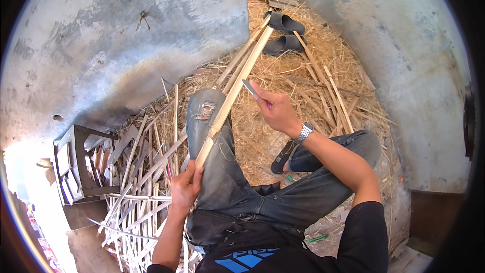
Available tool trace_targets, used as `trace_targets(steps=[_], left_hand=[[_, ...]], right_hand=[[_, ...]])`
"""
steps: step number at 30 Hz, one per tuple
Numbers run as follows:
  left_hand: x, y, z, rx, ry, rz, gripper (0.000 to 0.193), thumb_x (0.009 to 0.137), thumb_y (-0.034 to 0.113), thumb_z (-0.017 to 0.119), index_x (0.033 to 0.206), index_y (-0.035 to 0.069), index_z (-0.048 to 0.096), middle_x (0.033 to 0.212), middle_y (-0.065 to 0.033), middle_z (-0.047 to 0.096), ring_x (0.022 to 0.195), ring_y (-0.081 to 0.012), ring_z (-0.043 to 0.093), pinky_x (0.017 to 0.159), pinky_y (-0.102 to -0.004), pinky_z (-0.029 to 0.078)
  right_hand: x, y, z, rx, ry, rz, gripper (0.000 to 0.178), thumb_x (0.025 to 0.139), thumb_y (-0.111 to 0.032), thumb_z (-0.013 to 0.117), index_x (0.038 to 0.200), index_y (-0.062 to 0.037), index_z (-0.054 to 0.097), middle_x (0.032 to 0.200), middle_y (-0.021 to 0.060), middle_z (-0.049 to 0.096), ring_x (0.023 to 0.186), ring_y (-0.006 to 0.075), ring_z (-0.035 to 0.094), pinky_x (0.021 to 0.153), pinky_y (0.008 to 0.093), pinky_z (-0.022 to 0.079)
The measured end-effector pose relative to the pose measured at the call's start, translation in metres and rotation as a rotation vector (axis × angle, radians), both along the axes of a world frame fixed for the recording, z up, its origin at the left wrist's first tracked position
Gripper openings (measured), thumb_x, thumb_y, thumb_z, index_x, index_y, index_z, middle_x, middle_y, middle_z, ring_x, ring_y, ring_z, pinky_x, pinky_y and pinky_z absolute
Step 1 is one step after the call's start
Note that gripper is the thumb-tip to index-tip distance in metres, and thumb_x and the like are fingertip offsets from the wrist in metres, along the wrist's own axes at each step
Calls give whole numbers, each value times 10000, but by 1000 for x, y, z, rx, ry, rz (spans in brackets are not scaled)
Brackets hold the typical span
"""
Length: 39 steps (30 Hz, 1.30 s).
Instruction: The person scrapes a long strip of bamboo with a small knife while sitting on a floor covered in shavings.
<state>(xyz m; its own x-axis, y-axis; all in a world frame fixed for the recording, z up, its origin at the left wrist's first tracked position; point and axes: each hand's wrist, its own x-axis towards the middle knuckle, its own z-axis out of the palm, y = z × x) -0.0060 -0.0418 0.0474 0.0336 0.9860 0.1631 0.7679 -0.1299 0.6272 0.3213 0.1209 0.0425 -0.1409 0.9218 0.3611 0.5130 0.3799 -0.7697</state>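
A long pale strip of split bamboo or wood (pixel 233 94) slants from my lap up toward the far side, lying across my left thigh. Its near end is gripped in my left hand (pixel 186 187), with the fingers wrapped round it. My right hand (pixel 277 112) is closed round the handle of a knife (pixel 248 87); a bit of pink shows by the fingers. The knife's blade points up and left, close to the strip's right edge; whether it touches cannot be made out. A watch is on my right wrist.
Two dark slippers (pixel 284 44) lie on straw-like shavings (pixel 323 65) ahead. Loose strips (pixel 323 91) rest at the right, and a pile of pale strips (pixel 136 222) fills the left beside a dark frame (pixel 76 167). Grey walls (pixel 126 30) stand on both sides.
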Motion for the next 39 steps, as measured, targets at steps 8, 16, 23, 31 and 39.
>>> trace_targets(steps=[8, 16, 23, 31, 39], left_hand=[[4, -2, -6, 31, -33, 17, 326, 969, 151, 791, 1205, -70, 749, 768, -245, 732, 636, -313, 757, 582, -370, 560], [7, 0, -1, 11, -44, 34, 318, 969, 152, 793, 1177, -85, 755, 769, -252, 728, 626, -304, 754, 575, -373, 560], [6, -3, -4, 25, -38, 8, 298, 970, 139, 789, 1172, -77, 758, 769, -256, 722, 628, -302, 751, 588, -375, 562], [10, 2, 4, -57, -65, 44, 319, 966, 142, 797, 1187, -83, 751, 764, -258, 723, 626, -260, 750, 588, -342, 549], [10, 3, -5, -46, -112, 44, 323, 1002, 147, 753, 1226, -84, 730, 571, -107, 524, 533, -69, 508, 521, -277, 438]], right_hand=[[-11, -20, 5, -117, 71, 57, 408, 1038, -148, 671, 1445, -138, 670, 676, 130, 624, 523, 135, 427, 524, 308, 419], [2, 21, 7, -106, 109, 30, 399, 1053, -148, 656, 1448, -98, 661, 750, 118, 669, 588, 84, 436, 542, 279, 415], [-19, -17, -8, -102, 142, 78, 394, 1065, -174, 642, 1454, -114, 662, 768, 63, 724, 590, 72, 428, 545, 273, 417], [-28, -18, -8, -116, 142, 92, 381, 1047, -169, 663, 1425, -125, 690, 763, 92, 728, 574, 81, 518, 548, 302, 457], [-23, -10, -15, -14, 111, 89, 273, 1062, -180, 637, 1293, -102, 762, 698, 175, 619, 545, 127, 474, 536, 323, 449]])
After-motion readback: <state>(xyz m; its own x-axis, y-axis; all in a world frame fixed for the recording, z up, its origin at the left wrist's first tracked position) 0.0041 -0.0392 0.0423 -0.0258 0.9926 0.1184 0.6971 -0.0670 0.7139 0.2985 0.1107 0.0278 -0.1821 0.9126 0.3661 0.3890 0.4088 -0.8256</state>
